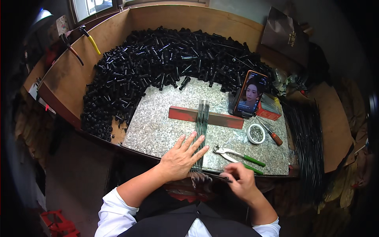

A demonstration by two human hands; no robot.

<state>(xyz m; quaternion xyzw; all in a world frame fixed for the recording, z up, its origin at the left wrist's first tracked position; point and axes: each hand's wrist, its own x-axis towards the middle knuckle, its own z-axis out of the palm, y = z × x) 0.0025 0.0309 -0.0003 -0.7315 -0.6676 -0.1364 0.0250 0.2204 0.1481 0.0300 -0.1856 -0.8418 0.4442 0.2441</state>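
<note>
A row of thin dark rods [202, 118] lies across a red and brown wooden bar [225, 120] on a speckled stone slab [158, 106]. My left hand [181, 158] rests flat over the rods, its fingers spread. Their near ends stick out past the slab's front edge and look blurred. Just right of those ends, my right hand [241, 181] is closed in a pinch. A small dark piece shows at its fingertips, too blurred to name. Beside it on the slab lie end-cutting pliers [237, 156] with green handles.
Black tubular parts [169, 55] are heaped behind the slab, inside a wooden surround [118, 27]. At the right are a propped phone [250, 94], a white bowl of small metal bits [256, 134], a screwdriver [275, 138] and long black rods [310, 146]. Hammers [92, 42] hang at left.
</note>
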